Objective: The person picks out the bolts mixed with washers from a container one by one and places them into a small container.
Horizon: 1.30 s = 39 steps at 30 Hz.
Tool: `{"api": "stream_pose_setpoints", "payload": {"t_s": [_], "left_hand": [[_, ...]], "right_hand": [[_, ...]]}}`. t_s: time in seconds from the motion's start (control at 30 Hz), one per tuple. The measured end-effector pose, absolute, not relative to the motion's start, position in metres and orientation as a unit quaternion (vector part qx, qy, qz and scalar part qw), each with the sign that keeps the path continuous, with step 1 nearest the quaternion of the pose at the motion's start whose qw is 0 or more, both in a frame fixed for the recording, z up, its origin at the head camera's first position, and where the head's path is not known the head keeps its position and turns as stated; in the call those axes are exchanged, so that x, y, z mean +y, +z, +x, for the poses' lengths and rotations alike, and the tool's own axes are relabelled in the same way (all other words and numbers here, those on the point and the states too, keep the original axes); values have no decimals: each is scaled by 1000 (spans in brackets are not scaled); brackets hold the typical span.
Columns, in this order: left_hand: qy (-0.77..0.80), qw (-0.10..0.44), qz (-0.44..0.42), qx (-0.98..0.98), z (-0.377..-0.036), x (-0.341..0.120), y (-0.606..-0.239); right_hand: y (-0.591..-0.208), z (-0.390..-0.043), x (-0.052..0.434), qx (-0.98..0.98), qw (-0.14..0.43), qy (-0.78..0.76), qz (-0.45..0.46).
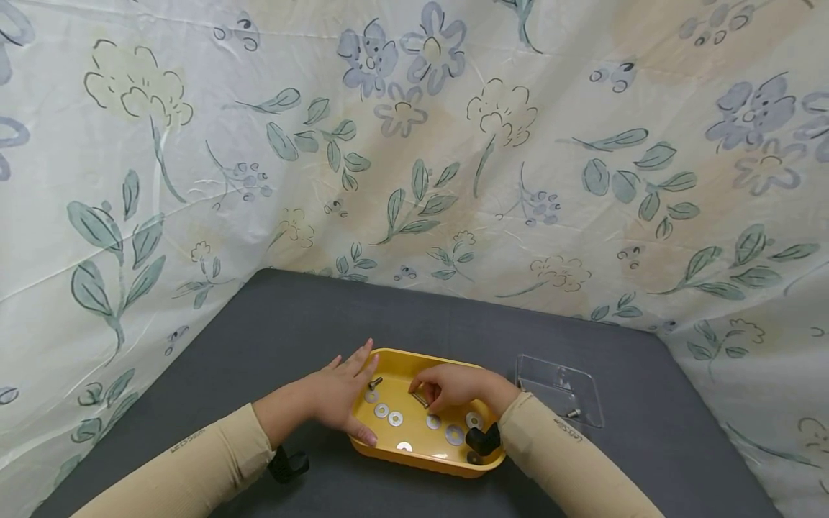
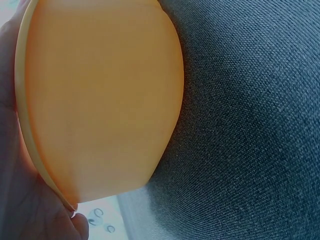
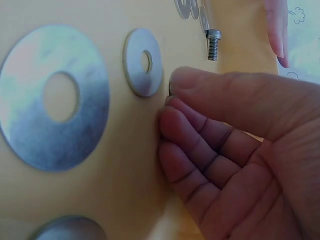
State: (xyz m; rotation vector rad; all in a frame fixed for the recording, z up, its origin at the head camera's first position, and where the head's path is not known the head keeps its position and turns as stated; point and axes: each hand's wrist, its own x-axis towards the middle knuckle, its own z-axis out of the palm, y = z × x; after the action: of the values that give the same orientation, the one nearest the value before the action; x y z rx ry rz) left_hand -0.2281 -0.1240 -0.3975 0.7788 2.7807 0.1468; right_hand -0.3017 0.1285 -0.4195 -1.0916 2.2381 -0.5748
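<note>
A yellow tray (image 1: 463, 467) sits on the grey cloth and holds several flat metal washers (image 1: 395, 419) and a loose bolt (image 1: 375, 382). My left hand (image 1: 352, 388) lies against the tray's left rim with straight fingers; in the left wrist view its palm (image 2: 15, 200) presses the tray's outer wall (image 2: 100, 100). My right hand (image 1: 424, 392) reaches into the tray and pinches a small metal bolt (image 1: 419, 397). In the right wrist view its curled fingers (image 3: 190, 130) hide most of that bolt, beside a small washer (image 3: 144, 62) and a large washer (image 3: 55, 97).
A clear plastic plate (image 1: 560, 388) lies just right of the tray with a small bolt (image 1: 573, 413) on it. A flowered sheet (image 1: 414, 144) hangs close behind and on both sides. The grey cloth (image 1: 291, 324) covers the table.
</note>
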Motion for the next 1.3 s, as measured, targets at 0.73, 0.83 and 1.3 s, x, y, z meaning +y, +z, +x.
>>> {"api": "stream_pose_setpoints", "payload": {"t_s": [0.73, 0.83, 1.3], "left_hand": [[51, 120, 266, 955, -227, -125, -398], [49, 119, 268, 955, -226, -125, -397], [48, 120, 277, 952, -227, -126, -398]], "right_hand": [[-421, -300, 126, 851, 281, -206, -393], [-418, -299, 126, 850, 282, -210, -393], [-386, -300, 138, 844, 250, -252, -402]]}}
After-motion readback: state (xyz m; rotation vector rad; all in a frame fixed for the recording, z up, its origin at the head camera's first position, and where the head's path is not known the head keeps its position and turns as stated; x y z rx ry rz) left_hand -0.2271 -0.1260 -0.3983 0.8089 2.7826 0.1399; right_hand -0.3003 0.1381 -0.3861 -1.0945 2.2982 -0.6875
